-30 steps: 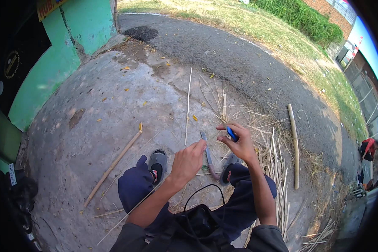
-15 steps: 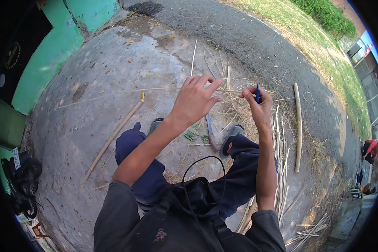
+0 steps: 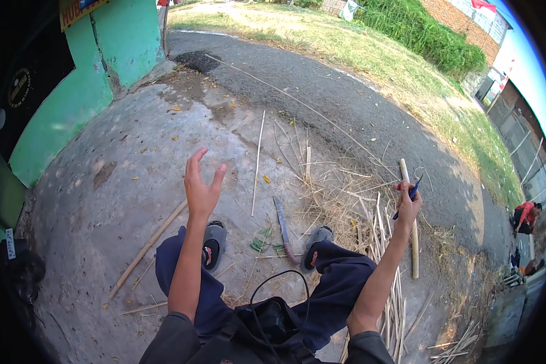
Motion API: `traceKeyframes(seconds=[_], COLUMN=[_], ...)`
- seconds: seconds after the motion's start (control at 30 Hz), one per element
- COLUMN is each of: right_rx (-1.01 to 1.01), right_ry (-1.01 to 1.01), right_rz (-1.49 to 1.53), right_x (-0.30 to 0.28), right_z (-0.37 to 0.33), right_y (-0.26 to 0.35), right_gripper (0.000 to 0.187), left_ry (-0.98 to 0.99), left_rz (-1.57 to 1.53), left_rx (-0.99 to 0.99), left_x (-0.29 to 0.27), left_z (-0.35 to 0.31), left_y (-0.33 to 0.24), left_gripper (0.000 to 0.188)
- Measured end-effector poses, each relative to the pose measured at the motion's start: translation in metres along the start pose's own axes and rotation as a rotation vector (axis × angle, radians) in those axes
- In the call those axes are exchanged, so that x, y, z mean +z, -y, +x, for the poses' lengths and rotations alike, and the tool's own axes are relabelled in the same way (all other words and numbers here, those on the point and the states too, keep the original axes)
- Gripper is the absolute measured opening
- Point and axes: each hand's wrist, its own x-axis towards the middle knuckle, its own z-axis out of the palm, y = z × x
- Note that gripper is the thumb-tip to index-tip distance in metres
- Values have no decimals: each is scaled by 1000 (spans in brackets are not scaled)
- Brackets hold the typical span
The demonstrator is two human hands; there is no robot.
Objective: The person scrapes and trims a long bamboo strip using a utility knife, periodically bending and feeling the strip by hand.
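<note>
My left hand point(image 3: 201, 187) is raised over the concrete, thumb and fingers apart, with nothing in it. My right hand point(image 3: 408, 205) grips a slim blue pen-like tool point(image 3: 413, 193) whose exact kind I cannot make out. A long thin bamboo strip point(image 3: 303, 104) runs from the same hand far up and left over the asphalt. Below that hand, partly covered by it, lies a thick bamboo pole point(image 3: 415, 255). Between my feet rests a knife point(image 3: 281, 224) with a brown handle.
Split bamboo strips point(image 3: 396, 303) lie in a bundle beside my right leg, near dry shavings point(image 3: 340, 194). Another pole point(image 3: 145, 252) and a pale stick point(image 3: 258, 164) lie on the ground. A green wall point(image 3: 54, 130) stands left. Another person point(image 3: 525, 217) crouches far right.
My hands have moved apart, and the left has let go of the strip. The right hand has shifted right and nearer, with the strip now slanting forward and left. The view has tilted up.
</note>
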Motion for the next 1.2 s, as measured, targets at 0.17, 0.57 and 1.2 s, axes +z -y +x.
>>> traceKeyframes(seconds=[0.17, 0.57, 1.2], right_rx=[9, 12, 200], right_ry=[55, 390, 680], right_rz=[60, -7, -222], right_x=[7, 102, 142], right_z=[-3, -51, -92], right_y=[3, 35, 42], right_gripper=[18, 19, 18], left_ry=[76, 136, 677], left_rz=[25, 210, 202], left_rx=[110, 593, 289], left_x=[13, 49, 70], left_z=[-3, -15, -63], left_y=[-14, -59, -95], left_gripper=[61, 61, 19])
